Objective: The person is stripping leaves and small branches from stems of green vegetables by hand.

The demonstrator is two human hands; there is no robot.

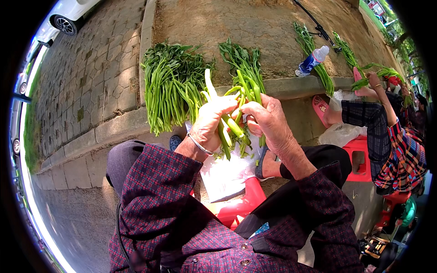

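Note:
Several thick green stems are bunched in my left hand, which wears a metal bangle at the wrist. Close on its right, my right hand pinches the stems near their upper part with thumb and fingers. Beyond my hands, a wide pile of leafy green vegetables lies on the kerb at the left, its stems towards me. A smaller leafy bunch lies behind my hands, partly hidden by them. Below, bits of cut stem lie on a white sheet between my feet.
A red plastic stool shows between my legs. At the right, a plastic bottle stands by another bunch of greens. A person in a checked shirt sits there by a red stool, holding greens. A black pole lies on the soil.

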